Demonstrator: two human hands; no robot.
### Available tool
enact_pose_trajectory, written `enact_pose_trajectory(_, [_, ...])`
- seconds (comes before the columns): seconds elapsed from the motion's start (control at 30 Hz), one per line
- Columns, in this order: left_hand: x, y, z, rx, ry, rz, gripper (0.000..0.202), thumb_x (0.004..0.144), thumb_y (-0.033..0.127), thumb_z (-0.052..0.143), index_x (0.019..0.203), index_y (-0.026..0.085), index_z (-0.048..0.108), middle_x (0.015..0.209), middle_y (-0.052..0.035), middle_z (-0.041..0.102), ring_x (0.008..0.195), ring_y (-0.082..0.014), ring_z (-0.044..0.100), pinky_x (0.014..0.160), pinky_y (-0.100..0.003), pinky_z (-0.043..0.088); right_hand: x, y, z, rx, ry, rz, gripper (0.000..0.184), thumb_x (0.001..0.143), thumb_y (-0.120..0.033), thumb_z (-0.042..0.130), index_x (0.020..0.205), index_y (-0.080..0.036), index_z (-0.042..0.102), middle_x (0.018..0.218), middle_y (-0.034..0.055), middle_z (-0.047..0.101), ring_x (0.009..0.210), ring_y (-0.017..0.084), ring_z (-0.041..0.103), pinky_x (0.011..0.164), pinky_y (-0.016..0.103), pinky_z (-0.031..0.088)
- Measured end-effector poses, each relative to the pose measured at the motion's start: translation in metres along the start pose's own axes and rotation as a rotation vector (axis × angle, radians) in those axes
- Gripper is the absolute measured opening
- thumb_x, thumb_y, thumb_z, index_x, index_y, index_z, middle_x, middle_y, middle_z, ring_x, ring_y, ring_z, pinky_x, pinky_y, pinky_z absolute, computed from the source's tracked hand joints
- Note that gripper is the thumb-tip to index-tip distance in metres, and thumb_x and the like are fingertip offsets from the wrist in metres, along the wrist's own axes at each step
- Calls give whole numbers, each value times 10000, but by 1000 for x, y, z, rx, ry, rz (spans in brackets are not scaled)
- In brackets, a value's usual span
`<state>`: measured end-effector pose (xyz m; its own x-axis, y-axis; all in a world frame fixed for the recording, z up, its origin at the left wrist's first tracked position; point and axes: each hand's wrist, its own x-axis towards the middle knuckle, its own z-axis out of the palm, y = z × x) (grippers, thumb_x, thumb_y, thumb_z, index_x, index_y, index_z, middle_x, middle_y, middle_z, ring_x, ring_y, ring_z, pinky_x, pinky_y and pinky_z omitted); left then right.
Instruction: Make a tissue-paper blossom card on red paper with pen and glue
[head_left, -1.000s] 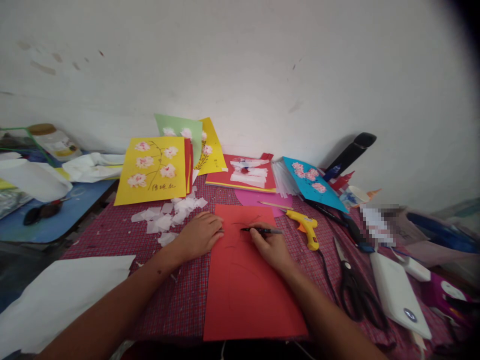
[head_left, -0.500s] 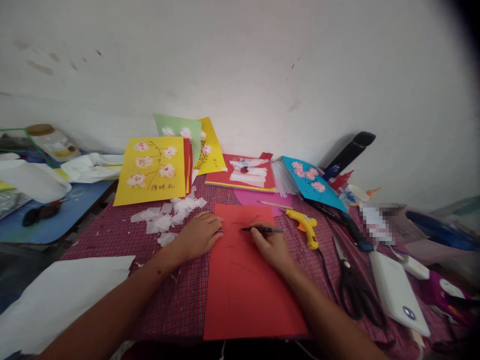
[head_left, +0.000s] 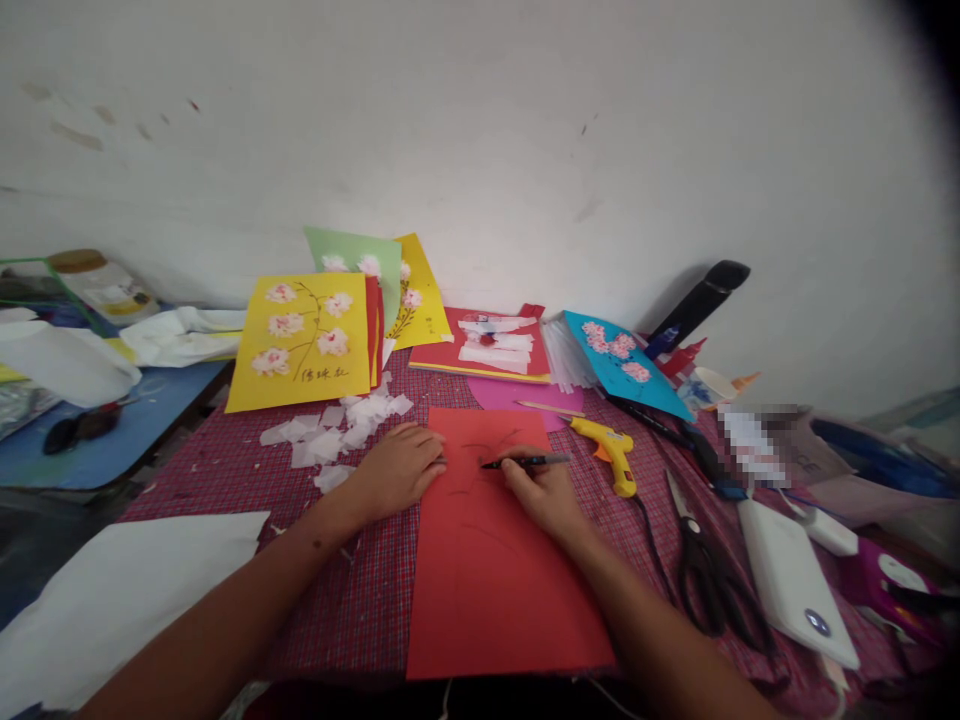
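A red sheet of paper (head_left: 495, 590) lies in front of me on the checked tablecloth (head_left: 225, 470), with thin black lines drawn near its top. My right hand (head_left: 544, 495) is closed around a black pen (head_left: 525, 461), whose tip touches the paper. My left hand (head_left: 397, 468) rests with curled fingers on the sheet's left edge, pressing it down. Beside my left hand lie several small white paper scraps (head_left: 330, 432).
A yellow glue gun (head_left: 613, 454), black scissors (head_left: 701, 565) and a white box (head_left: 795, 585) lie to the right. Yellow flower cards (head_left: 300, 340), a red card (head_left: 487, 345) and a blue card (head_left: 619, 362) lean near the wall. White paper (head_left: 112, 590) covers the near left.
The pen has tilted slightly, its tip shifting a little on the red paper. Both hands stay in place.
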<state>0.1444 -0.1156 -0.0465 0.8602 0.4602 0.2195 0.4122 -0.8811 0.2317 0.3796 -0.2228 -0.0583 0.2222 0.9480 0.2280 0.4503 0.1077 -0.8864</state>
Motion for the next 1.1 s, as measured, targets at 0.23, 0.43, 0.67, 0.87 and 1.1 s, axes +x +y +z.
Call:
enact_pose_trajectory(0.23, [0,0,-2,-15,-5,-1,132,992,270,520,1003,190,624,1113,-82,691,1098,-240,607,1043,-444,419,5,-2,-10,21,160,5,203,875,-350,587,970,-233,724,860,46,727,764,214,668,673,330,549])
enact_pose_trajectory(0.43, [0,0,-2,-28,10,8,134,993,268,512,972,199,625,1057,-72,683,1055,-227,608,1004,-418,435,-1,-42,-39,194,333,16,229,858,-292,611,1046,-196,700,846,46,708,647,162,639,531,265,493])
enact_pose_trajectory(0.67, [0,0,-2,-13,32,2,138,998,273,506,981,190,615,1062,-79,677,1044,-234,600,993,-415,442,-57,-49,-29,-13,188,-66,129,932,-331,604,928,-238,694,737,29,702,638,201,667,563,311,524])
enact_pose_trajectory(0.87, [0,0,-3,-13,45,-2,143,999,278,503,959,192,610,1069,-80,672,1046,-233,597,993,-420,442,-75,-47,-30,-220,120,-230,180,939,-216,566,1069,-288,668,1023,57,736,938,239,705,824,372,560])
enact_pose_trajectory(1.1, [-2,-2,-1,-12,33,-16,144,996,275,514,993,177,621,1070,-85,668,1067,-237,589,1006,-413,430,-82,-40,-8,-189,7,-181,125,951,-230,588,1017,-259,690,872,27,750,751,189,703,673,308,552])
